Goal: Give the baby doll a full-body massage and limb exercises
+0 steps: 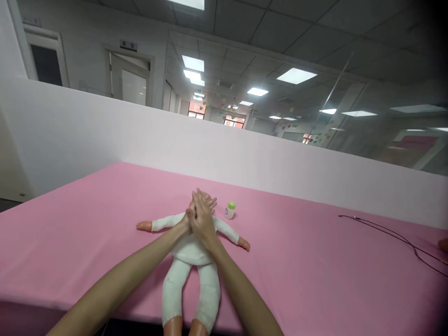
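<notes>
A baby doll (191, 252) in white clothing lies on its back, arms spread to the sides and legs toward me. My left hand (211, 202) and my right hand (201, 214) are pressed palm to palm above its upper chest and head. The fingers of both are stretched out, and the right hand partly covers the left. Nothing shows between the palms. Most of the doll's head is hidden behind my hands. Just right of them stands a small white bottle (229, 213) with a green cap.
The doll lies on a pink-covered table (297, 261). A low white wall (217, 154) with glass above borders its back. A thin black cable (388, 230) runs along the right side, near a brownish object (443, 244) cut off by the frame edge.
</notes>
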A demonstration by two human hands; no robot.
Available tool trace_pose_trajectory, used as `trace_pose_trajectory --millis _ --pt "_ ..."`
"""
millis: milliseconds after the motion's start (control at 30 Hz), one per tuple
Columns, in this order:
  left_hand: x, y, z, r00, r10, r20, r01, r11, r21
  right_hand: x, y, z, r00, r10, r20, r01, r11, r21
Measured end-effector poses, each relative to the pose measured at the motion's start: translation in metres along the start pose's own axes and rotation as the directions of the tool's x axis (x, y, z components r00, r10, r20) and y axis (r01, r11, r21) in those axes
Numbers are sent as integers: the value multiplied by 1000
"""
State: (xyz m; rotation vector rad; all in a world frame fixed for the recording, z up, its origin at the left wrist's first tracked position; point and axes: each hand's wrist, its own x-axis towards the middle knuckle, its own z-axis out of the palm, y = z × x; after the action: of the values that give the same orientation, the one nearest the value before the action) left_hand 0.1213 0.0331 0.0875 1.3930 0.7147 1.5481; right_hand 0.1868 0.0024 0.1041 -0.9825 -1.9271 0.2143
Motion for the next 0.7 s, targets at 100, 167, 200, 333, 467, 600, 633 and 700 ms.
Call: trace_pose_trajectory --millis 100,167,200,333,467,600,633,700 --pt "-9 -14 -30 993 109 50 -118 959 257 1 33 -13 980 177 -87 -173 983 62" --pt "-14 -24 -52 983 173 61 -179 835 521 -7 57 -17 967 233 -102 -233 972 19" --pt "-17 -30 -61 982 179 57 -176 767 617 -12 68 -18 966 239 -100 -243 970 -26" --pt "-23 -46 -78 992 101 74 -123 671 731 -30 91 -10 971 230 -63 -237 961 -140" --pt "-23 -42 -75 992 43 121 -121 617 778 -35 93 -6 977 212 -2 -209 960 -189" --pt "-20 -30 -67 995 -34 91 -61 508 859 -32 90 -7 957 289 32 -267 915 -301" --pt "-19 -29 -65 996 -56 74 -38 479 877 -31 89 -7 948 317 37 -285 895 -343" --pt "-19 -27 -61 995 -80 56 -16 426 904 -30 86 -7 934 353 48 -303 858 -414"
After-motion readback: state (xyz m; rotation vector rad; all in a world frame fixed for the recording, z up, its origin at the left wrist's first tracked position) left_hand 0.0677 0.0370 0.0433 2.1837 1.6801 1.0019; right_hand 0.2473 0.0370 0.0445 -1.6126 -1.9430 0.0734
